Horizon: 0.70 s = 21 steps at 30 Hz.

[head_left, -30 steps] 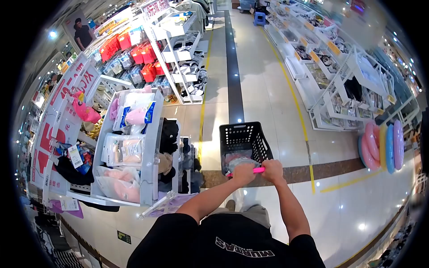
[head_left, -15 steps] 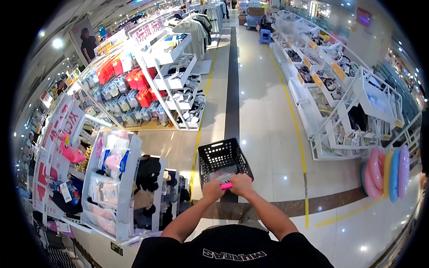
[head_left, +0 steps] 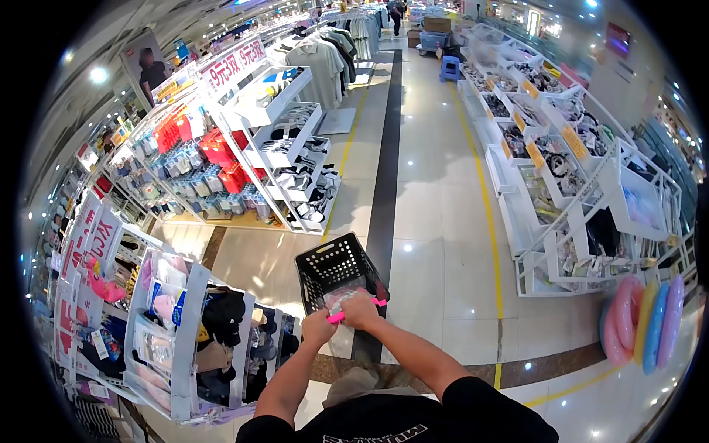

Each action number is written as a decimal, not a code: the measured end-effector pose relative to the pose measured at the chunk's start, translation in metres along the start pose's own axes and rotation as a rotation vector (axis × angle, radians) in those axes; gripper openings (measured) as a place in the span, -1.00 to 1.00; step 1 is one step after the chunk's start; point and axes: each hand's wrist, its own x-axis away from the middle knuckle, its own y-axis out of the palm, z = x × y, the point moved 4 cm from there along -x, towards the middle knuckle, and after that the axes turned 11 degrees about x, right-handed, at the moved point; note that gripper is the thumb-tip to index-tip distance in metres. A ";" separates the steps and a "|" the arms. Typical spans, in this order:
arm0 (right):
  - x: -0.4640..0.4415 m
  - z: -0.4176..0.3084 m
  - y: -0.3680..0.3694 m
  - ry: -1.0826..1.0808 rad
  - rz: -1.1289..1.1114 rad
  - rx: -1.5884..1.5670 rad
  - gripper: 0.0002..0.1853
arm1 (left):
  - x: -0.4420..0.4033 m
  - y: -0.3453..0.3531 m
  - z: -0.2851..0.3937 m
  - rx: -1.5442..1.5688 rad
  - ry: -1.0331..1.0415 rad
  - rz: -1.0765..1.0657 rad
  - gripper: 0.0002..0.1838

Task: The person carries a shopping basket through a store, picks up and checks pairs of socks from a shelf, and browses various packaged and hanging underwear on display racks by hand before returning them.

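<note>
We see a glossy pale tiled floor [head_left: 439, 258] forming an aisle, marked with thin yellow lines and a broad dark stripe. Along its right side runs a long white tiered display rack [head_left: 511, 221] filled with small goods and tagged with orange labels. Across the aisle we see a tall white shelf stand [head_left: 278, 108] with slanted trays, and pale shirts on hangers [head_left: 314, 70] just beyond it. Nearer us on the left is a lower white display unit [head_left: 187, 340] holding bagged packets and dark cloth goods. At the bottom of our view is the person's black printed short-sleeved shirt [head_left: 421, 413]. Shiny inflatable rings in pink, yellow, blue and purple [head_left: 644, 325] stand side by side at the right, and a small blue plastic stool [head_left: 450, 69] sits far up the aisle. The black perforated plastic basket [head_left: 330, 264] is in front of the person, near the lower white display unit; we cannot tell whether it touches the floor. The left hand [head_left: 318, 327] and right hand [head_left: 360, 310] are close together, the fingers of both clamped around a bright pink bar handle [head_left: 336, 318] at the basket's near side. Inside lies a crumpled clear plastic packet [head_left: 344, 290].
</note>
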 end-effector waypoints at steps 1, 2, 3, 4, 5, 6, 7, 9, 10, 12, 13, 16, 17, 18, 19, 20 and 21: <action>-0.006 0.005 -0.005 -0.023 0.024 -0.026 -0.77 | -0.007 0.003 -0.002 -0.009 -0.009 0.013 -0.68; -0.012 0.009 -0.009 -0.044 0.047 -0.051 -0.77 | -0.014 0.005 -0.006 -0.015 -0.009 0.029 -0.68; -0.019 0.013 -0.012 -0.048 -0.005 -0.038 -0.77 | -0.022 0.006 -0.006 -0.016 -0.008 0.044 -0.68; -0.026 0.016 -0.014 -0.052 -0.057 -0.021 -0.77 | -0.029 0.008 -0.006 -0.014 -0.005 0.060 -0.68; -0.035 0.022 -0.015 -0.055 -0.108 -0.004 -0.78 | -0.036 0.012 -0.008 -0.003 -0.016 0.079 -0.68; -0.043 0.028 -0.014 -0.067 -0.100 0.009 -0.77 | -0.042 0.010 -0.006 0.008 -0.027 0.100 -0.67; -0.051 0.032 -0.012 -0.081 -0.091 0.021 -0.76 | -0.049 0.008 -0.006 0.016 -0.037 0.121 -0.67; -0.071 0.041 -0.015 -0.101 -0.106 0.026 -0.76 | -0.065 0.014 -0.012 0.047 -0.042 0.158 -0.68; -0.076 0.041 -0.030 -0.105 -0.135 0.021 -0.77 | -0.069 0.010 -0.008 0.066 -0.070 0.152 -0.68; -0.100 0.052 -0.037 -0.129 -0.179 0.040 -0.78 | -0.086 0.009 -0.012 0.120 -0.101 0.161 -0.70; -0.113 0.059 -0.027 -0.149 -0.199 0.059 -0.79 | -0.097 0.008 -0.012 0.122 -0.126 0.162 -0.70; -0.150 0.071 -0.016 -0.204 -0.240 0.095 -0.81 | -0.128 -0.005 -0.011 0.161 -0.178 0.191 -0.74; -0.167 0.074 -0.014 -0.224 -0.244 0.102 -0.81 | -0.139 -0.009 -0.016 0.159 -0.197 0.188 -0.75; -0.181 0.075 -0.017 -0.250 -0.290 0.141 -0.81 | -0.148 -0.014 -0.020 0.159 -0.217 0.185 -0.75; -0.198 0.076 -0.021 -0.261 -0.294 0.150 -0.81 | -0.160 -0.019 -0.023 0.160 -0.240 0.181 -0.75; -0.213 0.076 -0.020 -0.271 -0.300 0.157 -0.81 | -0.171 -0.024 -0.030 0.183 -0.249 0.186 -0.74; -0.227 0.077 -0.022 -0.279 -0.310 0.163 -0.81 | -0.182 -0.024 -0.038 0.178 -0.241 0.212 -0.73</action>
